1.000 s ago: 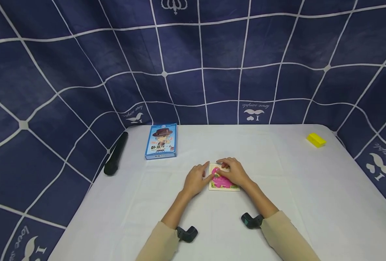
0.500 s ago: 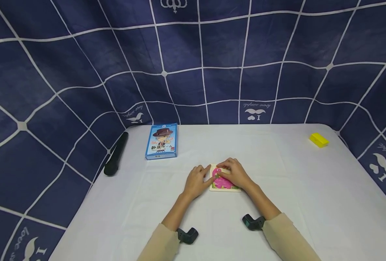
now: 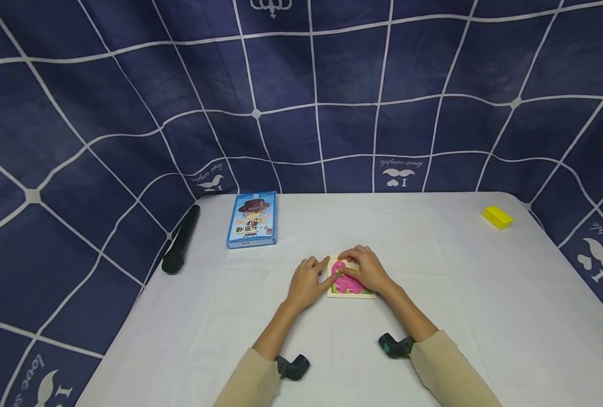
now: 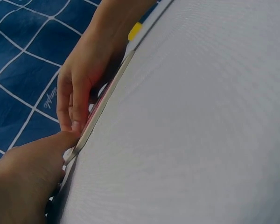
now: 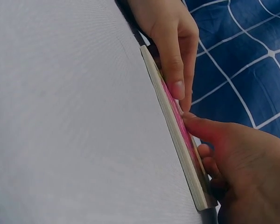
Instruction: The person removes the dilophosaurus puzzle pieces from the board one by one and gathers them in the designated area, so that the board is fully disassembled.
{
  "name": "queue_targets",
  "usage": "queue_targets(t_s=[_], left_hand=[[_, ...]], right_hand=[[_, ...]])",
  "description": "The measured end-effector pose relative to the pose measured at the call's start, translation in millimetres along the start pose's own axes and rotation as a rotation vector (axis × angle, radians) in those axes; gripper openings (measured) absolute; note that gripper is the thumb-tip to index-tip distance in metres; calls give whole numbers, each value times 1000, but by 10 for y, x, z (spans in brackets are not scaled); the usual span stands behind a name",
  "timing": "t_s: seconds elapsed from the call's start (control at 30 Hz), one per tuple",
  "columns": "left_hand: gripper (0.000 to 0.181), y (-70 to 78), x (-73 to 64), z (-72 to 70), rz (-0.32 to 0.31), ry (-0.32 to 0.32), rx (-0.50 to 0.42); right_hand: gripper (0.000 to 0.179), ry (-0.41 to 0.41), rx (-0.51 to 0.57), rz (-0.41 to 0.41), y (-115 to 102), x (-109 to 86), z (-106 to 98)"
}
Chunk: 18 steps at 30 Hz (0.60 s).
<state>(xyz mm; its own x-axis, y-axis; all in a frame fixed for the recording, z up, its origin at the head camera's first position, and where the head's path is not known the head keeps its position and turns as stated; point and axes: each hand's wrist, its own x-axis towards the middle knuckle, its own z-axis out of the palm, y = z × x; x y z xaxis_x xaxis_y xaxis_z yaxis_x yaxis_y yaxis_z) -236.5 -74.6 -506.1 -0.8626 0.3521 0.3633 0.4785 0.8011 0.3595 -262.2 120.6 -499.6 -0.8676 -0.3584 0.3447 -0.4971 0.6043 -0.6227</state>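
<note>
A small square wooden jigsaw puzzle [image 3: 351,287] with a pink picture and a pale frame lies flat mid-table in the head view. My left hand [image 3: 304,285] holds it at the left side, the thumb over the picture and the index finger along the upper left corner. From the right, my right hand [image 3: 371,272] reaches over its upper part, thumb on the pink face and fingers curled at the far edge. Both thumb tips come close together there. In the right wrist view, the puzzle's pale side edge [image 5: 175,135] shows, with part of the picture hidden under the hands.
A blue card game box [image 3: 253,220] lies at the back left, beside a long black object [image 3: 180,240] near the table's left edge. At the back right sits a yellow block [image 3: 498,217]. A dark blue patterned cloth [image 3: 347,135] hangs behind the white table [image 3: 342,350].
The left index finger has lowered slightly toward the puzzle's upper left corner since the first frame. Otherwise both hands stay almost still on the puzzle.
</note>
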Motion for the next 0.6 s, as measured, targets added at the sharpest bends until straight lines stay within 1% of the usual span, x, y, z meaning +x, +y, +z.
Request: queue_targets(t_s=[0.37, 0.6], left_hand=[[56, -7, 8, 16, 2, -1, -10], [55, -9, 10, 11, 6, 7, -19]], right_hand=[[28, 52, 71, 6, 39, -3, 20], [29, 58, 127, 1, 35, 7, 23]])
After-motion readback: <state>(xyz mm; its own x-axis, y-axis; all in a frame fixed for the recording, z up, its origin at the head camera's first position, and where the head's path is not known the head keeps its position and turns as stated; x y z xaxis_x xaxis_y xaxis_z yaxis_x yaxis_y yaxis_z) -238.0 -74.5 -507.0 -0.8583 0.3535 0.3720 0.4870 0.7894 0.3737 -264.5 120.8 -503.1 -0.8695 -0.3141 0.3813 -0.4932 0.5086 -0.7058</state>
